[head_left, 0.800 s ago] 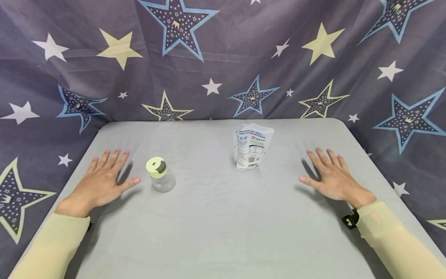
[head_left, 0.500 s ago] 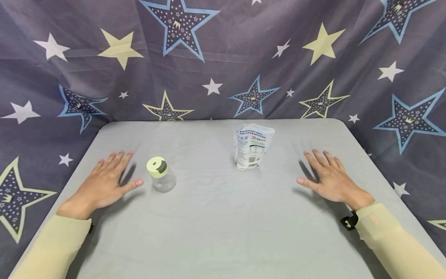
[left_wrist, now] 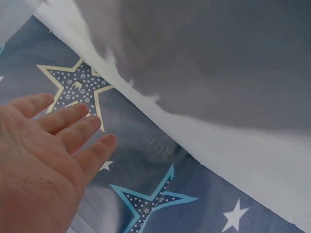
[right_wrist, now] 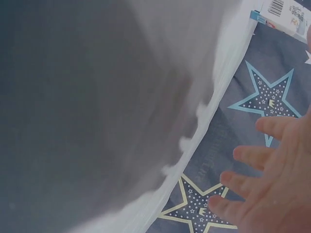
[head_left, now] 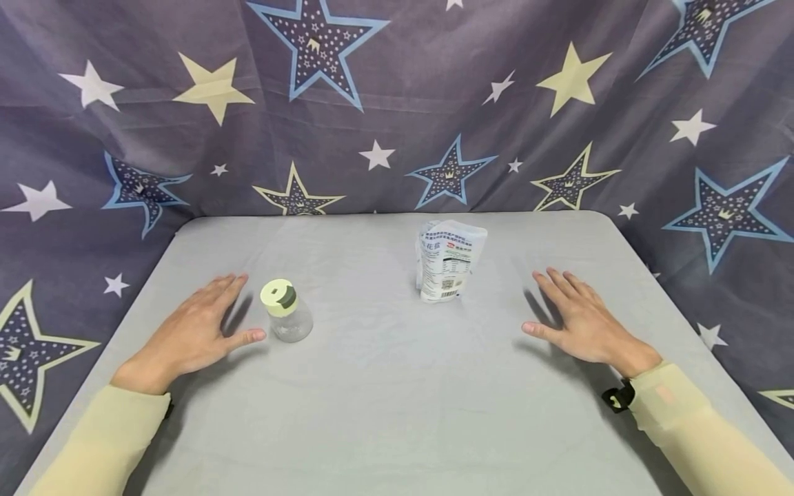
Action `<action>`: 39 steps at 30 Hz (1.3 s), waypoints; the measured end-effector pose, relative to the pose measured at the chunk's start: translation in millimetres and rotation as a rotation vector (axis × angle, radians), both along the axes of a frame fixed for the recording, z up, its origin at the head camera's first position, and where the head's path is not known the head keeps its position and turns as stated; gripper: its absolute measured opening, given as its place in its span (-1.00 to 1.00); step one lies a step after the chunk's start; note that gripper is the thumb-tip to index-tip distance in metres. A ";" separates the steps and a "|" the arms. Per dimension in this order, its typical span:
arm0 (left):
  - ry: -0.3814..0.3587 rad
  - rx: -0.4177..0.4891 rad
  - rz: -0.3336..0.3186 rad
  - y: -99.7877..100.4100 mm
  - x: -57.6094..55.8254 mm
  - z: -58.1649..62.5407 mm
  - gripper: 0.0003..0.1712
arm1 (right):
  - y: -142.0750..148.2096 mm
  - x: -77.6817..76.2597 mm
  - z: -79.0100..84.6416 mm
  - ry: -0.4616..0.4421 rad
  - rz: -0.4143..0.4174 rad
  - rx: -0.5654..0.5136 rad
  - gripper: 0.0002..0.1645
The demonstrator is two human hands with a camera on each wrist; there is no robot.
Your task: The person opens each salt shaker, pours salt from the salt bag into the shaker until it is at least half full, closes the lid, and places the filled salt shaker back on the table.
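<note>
My left hand (head_left: 194, 333) hovers over the left part of the table, fingers extended and thumb pointing at a clear jar (head_left: 291, 324) with a pale yellow-green flip lid. A small gap separates the thumb tip from the jar, which stands upright. On the right, my right hand (head_left: 586, 320) is held above the table with its fingers spread and nothing in it. Between the hands, nearer the right one, a white printed pouch (head_left: 449, 265) stands upright at the back. Part of the pouch (right_wrist: 286, 17) also shows in the right wrist view's top corner.
A grey cloth-covered table (head_left: 397, 406) lies under both hands. Behind it and along its sides hangs a dark curtain (head_left: 397, 103) with star prints.
My left hand has moved right, towards the jar, with its fingers closer together. My right hand has shifted slightly left. The jar and pouch have stayed put.
</note>
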State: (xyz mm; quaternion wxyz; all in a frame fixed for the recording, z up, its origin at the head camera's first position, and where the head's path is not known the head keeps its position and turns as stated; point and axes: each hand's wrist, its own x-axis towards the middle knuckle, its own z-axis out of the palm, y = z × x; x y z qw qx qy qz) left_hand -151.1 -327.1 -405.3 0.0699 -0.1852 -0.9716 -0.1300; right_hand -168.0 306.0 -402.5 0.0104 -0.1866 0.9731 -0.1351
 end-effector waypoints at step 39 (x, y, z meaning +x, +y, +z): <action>-0.088 0.372 -0.037 45.3 -0.2 1.5 0.13 | -16.7 9.5 -2.6 0.045 0.080 -0.065 0.16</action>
